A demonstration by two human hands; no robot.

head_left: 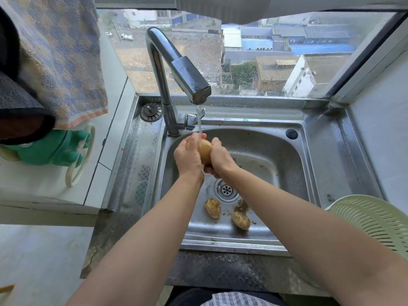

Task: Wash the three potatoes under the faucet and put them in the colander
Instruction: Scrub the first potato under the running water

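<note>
Steel sink (309, 155): faucet (176, 69) at its 11 o'clock corner runs a thin stream into the basin.
Held potato (204, 151): under the stream, 12 o'clock from the drain (226, 190).
Left hand (187, 156): fingers wrapped round the held potato's left side.
Right hand (220, 156): clasps its right side and underside.
Muddy potatoes: 2 on the basin floor, one (212, 208) at 7 o'clock of the drain, the other (240, 220) at 5, apart.
Colander (373, 219): pale green, at the sink's 4 o'clock corner, just beyond the right forearm.
Left ledge: green rubber glove (55, 149) under a hanging checked towel (61, 58), at 9 o'clock.

Left hand (187, 154) and right hand (220, 156) hide most of the held potato (204, 151) — the right edge crops the colander (366, 217).
</note>
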